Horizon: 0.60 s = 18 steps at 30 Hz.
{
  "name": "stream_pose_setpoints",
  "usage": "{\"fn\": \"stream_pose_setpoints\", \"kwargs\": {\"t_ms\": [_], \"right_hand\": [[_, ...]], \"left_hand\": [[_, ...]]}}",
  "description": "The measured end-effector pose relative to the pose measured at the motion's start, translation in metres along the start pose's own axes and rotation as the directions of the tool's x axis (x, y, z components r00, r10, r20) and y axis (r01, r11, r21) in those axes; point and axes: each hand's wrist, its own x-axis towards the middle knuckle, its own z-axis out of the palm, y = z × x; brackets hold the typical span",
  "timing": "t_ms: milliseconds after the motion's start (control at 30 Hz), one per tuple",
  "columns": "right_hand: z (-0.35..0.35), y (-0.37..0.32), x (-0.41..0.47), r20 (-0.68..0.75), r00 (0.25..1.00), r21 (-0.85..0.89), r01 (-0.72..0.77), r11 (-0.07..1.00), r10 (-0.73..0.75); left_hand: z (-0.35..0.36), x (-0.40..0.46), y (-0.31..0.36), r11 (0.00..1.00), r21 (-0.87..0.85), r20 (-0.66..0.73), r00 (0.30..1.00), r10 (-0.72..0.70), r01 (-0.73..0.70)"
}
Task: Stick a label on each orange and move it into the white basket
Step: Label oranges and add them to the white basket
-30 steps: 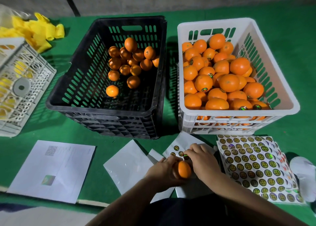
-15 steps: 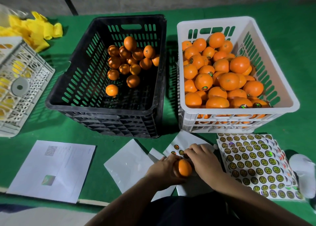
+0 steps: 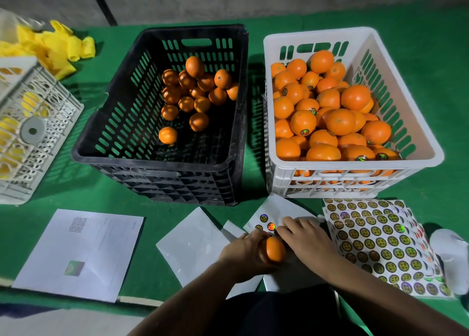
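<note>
a left hand (image 3: pixel 243 250) grips an orange (image 3: pixel 274 250) low over the table (image 3: pixel 157 213) while the right hand (image 3: pixel 304 236), fingers loosely curled, picks at a label (image 3: pixel 271 226) on a near-spent sheet (image 3: pixel 276 215); next, seemingly, peel, press, then carry to the white basket (image 3: pixel 416 132).

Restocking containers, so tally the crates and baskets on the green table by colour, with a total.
Black slotted plastic crate: 1
White slotted plastic basket: 1
Pale grey lattice plastic crate: 1
Total: 3
</note>
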Motion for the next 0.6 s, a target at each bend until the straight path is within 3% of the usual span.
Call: {"fn": "stream_pose_setpoints", "kwargs": {"t_ms": [300,600], "right_hand": [[-0.002,-0.002,0.010,0.057,0.998,-0.038,0.040,0.998,-0.037],[-0.002,0.003,0.017,-0.045,0.993,0.043,0.115,0.992,-0.113]], "left_hand": [[-0.002,-0.002,0.002,1.000,0.011,0.005,1.000,-0.014,0.014],[-0.005,-0.003,0.006,1.000,0.028,0.011,1.000,-0.012,0.011]]}}
